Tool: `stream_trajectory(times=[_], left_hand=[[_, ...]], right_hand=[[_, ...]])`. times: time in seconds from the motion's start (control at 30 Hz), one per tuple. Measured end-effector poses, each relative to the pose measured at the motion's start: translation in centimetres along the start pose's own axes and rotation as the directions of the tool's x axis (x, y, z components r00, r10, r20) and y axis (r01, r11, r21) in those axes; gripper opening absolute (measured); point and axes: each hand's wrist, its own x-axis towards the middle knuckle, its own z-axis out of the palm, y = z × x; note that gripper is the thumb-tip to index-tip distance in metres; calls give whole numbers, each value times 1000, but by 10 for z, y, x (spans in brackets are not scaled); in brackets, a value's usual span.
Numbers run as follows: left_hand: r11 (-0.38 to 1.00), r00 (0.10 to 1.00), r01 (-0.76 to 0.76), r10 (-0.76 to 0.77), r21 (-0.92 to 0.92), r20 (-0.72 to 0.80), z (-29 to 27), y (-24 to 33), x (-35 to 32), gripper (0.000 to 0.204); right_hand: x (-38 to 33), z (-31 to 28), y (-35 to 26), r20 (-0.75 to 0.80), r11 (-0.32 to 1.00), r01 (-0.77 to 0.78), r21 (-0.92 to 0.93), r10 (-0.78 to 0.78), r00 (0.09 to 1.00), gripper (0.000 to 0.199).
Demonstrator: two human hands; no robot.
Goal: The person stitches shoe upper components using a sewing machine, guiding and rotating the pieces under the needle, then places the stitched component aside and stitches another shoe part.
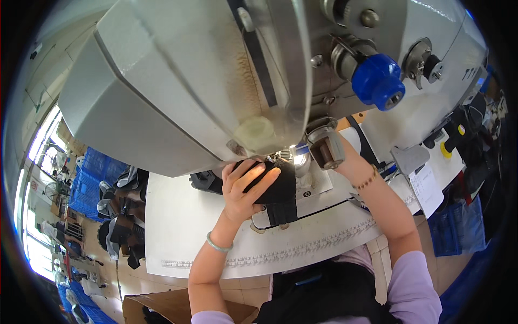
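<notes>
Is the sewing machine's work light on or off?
On: a bright white glow shows beneath the machine head, just right of the black piece.

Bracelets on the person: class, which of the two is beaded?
The brown beaded bracelet, worn on the right: small separate beads show along it. The other, a smooth pale green bangle worn on the left, is a plain ring.
</notes>
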Motion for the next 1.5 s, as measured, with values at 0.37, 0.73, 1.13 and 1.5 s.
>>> stream_trajectory(times=[0.37,0.73,1.13,1.5], left_hand=[[997,999,-24,25,-79,20,-1,-13,-2,57],[998,998,-36,38,47,-52,1,12,4,29],[979,990,11,-40,-205,-136,8,-3,-2,36],[883,992,91,-121,-461,-36,8,-19,-8,30]], right_hand=[[33,18,40,-81,960,21,280,2,997,24],[-4,41,17,-353,925,140,354,-6,936,15],[-4,34,25,-309,855,187,483,-33,950,23],[-6,29,31,-277,804,239,545,-96,956,16]])
